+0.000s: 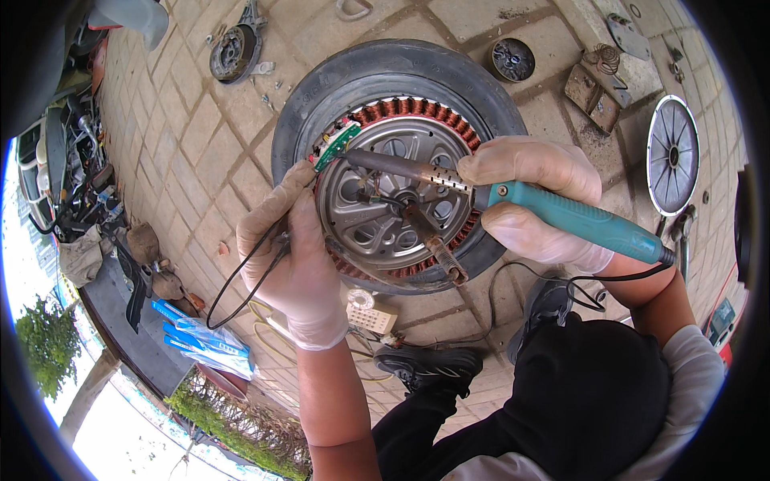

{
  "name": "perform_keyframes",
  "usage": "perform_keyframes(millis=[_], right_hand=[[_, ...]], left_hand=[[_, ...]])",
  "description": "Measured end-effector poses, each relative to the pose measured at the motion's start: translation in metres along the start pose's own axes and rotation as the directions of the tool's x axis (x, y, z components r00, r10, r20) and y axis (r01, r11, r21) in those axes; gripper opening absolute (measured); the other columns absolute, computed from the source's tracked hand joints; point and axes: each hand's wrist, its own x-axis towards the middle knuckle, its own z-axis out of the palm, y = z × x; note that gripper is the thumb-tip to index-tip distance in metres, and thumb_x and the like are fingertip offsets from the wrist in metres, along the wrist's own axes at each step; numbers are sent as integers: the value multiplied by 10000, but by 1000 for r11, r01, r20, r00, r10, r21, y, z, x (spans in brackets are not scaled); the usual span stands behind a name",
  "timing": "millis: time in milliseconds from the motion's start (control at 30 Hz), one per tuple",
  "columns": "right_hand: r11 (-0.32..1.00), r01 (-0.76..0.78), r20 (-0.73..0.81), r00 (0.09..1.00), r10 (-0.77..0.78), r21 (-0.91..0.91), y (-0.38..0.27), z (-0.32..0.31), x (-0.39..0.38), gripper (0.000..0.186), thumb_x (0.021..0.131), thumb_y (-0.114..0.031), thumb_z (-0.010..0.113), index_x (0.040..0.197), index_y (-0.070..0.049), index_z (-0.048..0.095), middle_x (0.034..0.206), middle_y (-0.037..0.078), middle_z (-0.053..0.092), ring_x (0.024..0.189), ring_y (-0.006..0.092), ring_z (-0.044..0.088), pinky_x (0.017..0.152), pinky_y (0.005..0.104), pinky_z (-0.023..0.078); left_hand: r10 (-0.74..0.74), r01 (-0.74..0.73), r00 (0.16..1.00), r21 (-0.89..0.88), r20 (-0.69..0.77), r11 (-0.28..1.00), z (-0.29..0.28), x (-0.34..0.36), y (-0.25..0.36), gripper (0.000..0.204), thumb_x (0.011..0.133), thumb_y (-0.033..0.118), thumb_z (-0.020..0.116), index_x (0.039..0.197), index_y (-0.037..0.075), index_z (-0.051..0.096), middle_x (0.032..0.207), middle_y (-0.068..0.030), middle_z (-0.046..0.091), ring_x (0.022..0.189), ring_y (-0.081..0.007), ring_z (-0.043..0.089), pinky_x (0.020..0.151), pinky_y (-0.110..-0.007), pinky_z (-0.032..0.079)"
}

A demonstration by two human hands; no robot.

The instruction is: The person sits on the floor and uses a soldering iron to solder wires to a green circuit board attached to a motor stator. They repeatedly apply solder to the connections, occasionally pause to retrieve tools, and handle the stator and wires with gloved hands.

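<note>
My right hand (545, 192), in a pale translucent glove, is closed round the teal handle of a soldering iron (585, 218). The iron's dark tip reaches left to a small green circuit board (337, 146) at the rim of a hub motor's copper-wound stator (409, 111). My left hand (293, 248), gloved too, pinches the board's lower end, and a thin black wire (241, 276) loops out of its fingers. The stator, with its spoked metal centre and threaded axle (433, 244), lies inside a black tyre (301, 120) on the ground.
A spoked round cover (673, 156) lies at the right, near a rusty metal tray (592, 98). A small drum part (513, 60) and a brake assembly (235, 52) are beyond the tyre. Blue packages (204, 337) sit at left. The iron's black cord (581, 280) trails near my shoes.
</note>
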Motion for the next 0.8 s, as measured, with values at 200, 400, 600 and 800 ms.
perform_keyframes(millis=[200, 400, 600, 800], right_hand=[[1000, 3, 0, 1000, -3, 5, 1, 1, 1, 311, 776, -67, 756, 1060, -11, 642, 944, 123, 702, 742, 179, 682, 615, 268, 517], [982, -152, -39, 987, 157, 116, -13, -4, -3, 300, 808, -71, 728, 1089, -6, 643, 955, 84, 694, 735, 106, 632, 643, 236, 496], [929, -326, -199, 913, 357, 175, -22, -15, -17, 377, 857, -200, 713, 1162, -5, 607, 972, 47, 656, 741, 63, 560, 695, 219, 474], [892, -428, -485, 755, 442, 146, -17, -46, -27, 376, 910, -266, 652, 1164, 8, 607, 893, 39, 622, 729, 79, 543, 636, 228, 454]], left_hand=[[-1, 1, 1000, 1, 7, 1000, 0, 0, 0, 92, 897, -77, 557, 987, -55, 556, 1015, -260, 665, 963, -264, 668, 874, -360, 548], [-2, 2, 1000, 8, 0, 1000, -1, 0, -1, 94, 897, -79, 554, 988, -53, 555, 1021, -260, 664, 967, -267, 668, 874, -363, 549], [-59, 59, 998, -20, -12, 998, -1, 0, 2, 106, 891, -97, 547, 979, -40, 553, 1032, -259, 664, 981, -269, 666, 893, -366, 537], [-59, 59, 998, -32, 5, 998, -2, 0, 2, 111, 881, -110, 551, 972, -47, 557, 1046, -251, 665, 1010, -263, 658, 930, -368, 513]])
